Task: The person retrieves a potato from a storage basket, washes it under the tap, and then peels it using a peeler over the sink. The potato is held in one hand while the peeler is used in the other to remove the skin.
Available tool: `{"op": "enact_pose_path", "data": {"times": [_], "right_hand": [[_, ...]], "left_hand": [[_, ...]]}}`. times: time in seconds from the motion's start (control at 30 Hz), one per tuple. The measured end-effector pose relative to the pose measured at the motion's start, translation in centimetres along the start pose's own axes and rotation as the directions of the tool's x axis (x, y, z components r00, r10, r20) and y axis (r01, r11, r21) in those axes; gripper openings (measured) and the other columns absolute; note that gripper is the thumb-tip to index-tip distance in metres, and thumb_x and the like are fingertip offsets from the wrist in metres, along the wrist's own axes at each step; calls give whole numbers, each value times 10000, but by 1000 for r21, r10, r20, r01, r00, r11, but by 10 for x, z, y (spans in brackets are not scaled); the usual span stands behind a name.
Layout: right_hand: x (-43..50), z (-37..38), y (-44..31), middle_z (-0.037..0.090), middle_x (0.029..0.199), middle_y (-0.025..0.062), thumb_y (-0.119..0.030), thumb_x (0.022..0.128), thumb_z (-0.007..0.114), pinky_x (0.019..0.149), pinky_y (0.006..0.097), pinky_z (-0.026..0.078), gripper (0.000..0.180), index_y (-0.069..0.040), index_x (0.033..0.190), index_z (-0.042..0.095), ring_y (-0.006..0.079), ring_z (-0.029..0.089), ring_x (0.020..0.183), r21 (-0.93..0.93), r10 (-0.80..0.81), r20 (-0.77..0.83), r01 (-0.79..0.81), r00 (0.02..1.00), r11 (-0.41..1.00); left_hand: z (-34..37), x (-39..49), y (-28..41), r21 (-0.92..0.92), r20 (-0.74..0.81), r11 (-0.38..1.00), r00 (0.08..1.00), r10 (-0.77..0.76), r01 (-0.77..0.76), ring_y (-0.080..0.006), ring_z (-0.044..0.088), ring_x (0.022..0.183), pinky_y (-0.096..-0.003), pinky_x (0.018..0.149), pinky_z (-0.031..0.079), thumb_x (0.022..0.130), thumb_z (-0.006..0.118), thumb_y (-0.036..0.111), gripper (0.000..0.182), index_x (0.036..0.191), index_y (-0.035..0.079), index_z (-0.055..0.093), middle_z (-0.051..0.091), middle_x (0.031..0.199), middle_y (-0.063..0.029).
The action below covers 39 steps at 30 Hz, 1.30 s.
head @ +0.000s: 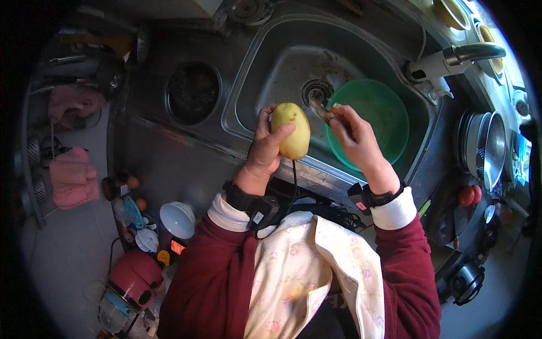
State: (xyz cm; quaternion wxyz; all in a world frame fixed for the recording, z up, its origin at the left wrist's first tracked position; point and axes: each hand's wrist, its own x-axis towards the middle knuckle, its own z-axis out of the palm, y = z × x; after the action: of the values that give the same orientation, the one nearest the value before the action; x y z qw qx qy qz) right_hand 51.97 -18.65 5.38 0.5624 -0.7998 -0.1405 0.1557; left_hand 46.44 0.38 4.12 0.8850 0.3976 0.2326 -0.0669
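My left hand (266,146) is wrapped around a large, pale yellow peeled potato (296,133), with the thumb across its front. A few brown spots show on the potato's upper side. To the right, my right hand (358,135) pinches a narrow brownish object (320,112) between thumb and fingers; whether it is a strip of peel or a soiled tool, I cannot tell. Both hands are above the near side of a stainless steel sink (279,63). Below my right hand, a green plastic basin (389,123) stands in the sink, beside the drain (317,91).
A faucet (449,59) rises at the sink's right corner. Nested metal bowls and colanders (487,146) stand right of it, near red tomatoes (469,195). On the left are a round recess (193,94), a white bowl (178,219), pink cloths (74,178) and a red appliance (135,275).
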Motion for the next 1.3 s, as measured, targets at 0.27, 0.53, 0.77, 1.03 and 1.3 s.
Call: {"op": "enact_pose_path", "data": {"times": [0.27, 0.53, 0.77, 1.03, 1.3], "right_hand": [[-11, 1, -31, 627, 866, 52, 47, 688, 616, 615, 305, 501, 289, -94, 940, 627, 228, 609, 755, -480, -397, -20, 339, 918, 809], [-12, 5, -38, 605, 858, 24, -11, 682, 629, 607, 292, 478, 306, -105, 972, 617, 199, 581, 735, -618, -387, 16, 313, 922, 721], [-20, 11, -46, 574, 805, 19, -45, 690, 632, 607, 290, 474, 278, -101, 961, 609, 193, 579, 742, -654, -272, 3, 207, 962, 727], [-19, 6, -41, 577, 772, 33, -15, 694, 622, 560, 302, 475, 228, -99, 907, 619, 214, 584, 700, -569, -329, -1, 269, 944, 777], [-13, 4, -36, 585, 766, 39, -7, 696, 632, 552, 306, 474, 208, -102, 881, 618, 215, 588, 697, -595, -324, -59, 227, 944, 771]], "left_hand": [[9, -1, 0, 230, 26, 961, 988, 153, -155, -153, 512, 999, -296, 884, 432, 744, 665, 122, 494, 1183, 87, 440, 503, 1094, -61], [10, 0, -11, 412, 8, 876, 963, 271, -250, -155, 509, 998, -291, 880, 424, 751, 668, 149, 469, 1162, 63, 459, 512, 1094, -71], [12, 1, -23, 474, -8, 822, 932, 363, -316, -179, 505, 1018, -313, 886, 419, 763, 672, 199, 490, 1175, 51, 451, 509, 1113, -86], [7, 6, -15, 518, 34, 799, 940, 338, -306, -182, 509, 1003, -319, 893, 418, 766, 677, 187, 513, 1199, 58, 434, 504, 1109, -92], [10, 6, -11, 532, 71, 791, 947, 314, -302, -182, 511, 1003, -319, 899, 415, 763, 676, 173, 512, 1199, 72, 429, 511, 1101, -88]]}}
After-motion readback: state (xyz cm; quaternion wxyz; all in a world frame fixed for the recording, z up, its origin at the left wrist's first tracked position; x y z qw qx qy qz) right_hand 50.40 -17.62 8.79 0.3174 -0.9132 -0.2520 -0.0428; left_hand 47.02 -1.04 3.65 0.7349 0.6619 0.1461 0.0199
